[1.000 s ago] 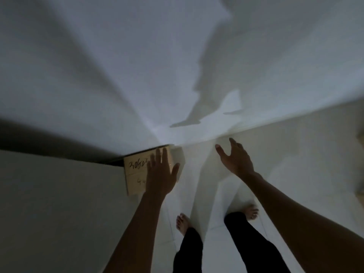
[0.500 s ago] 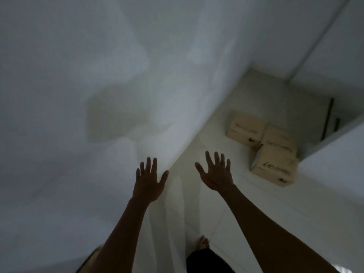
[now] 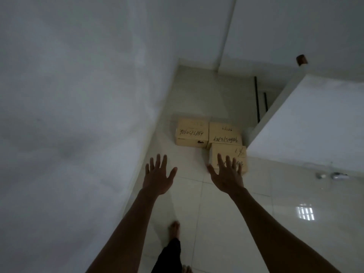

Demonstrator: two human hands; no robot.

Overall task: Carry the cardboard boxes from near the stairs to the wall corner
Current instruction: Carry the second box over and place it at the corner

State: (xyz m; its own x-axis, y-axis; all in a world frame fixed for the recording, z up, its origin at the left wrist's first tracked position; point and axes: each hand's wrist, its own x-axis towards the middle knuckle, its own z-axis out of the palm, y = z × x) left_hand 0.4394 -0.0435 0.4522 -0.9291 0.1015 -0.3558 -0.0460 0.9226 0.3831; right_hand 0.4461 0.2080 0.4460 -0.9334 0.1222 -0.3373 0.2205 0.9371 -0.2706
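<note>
Cardboard boxes: stiff, probably light; grab nearest box by opposite sides. Your left hand, right hand spread, empty.

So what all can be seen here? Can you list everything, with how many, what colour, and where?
cardboard boxes: three, tan with dark handwriting, on the floor ahead, clustered between the wall and the white ledge
floor: one, glossy pale tiles, with a window reflection at right
wall: one, white, along the left
ledge: one, white, at right beside the boxes
knob: one, brown, on top of the ledge's far end
small metal fitting: one, silvery, low at right; too blurred to identify
left hand: one, open, fingers spread, held out empty
right hand: one, open, fingers spread, in front of the nearest box
foot: one, bare, on the tiles below a black trouser leg
</note>
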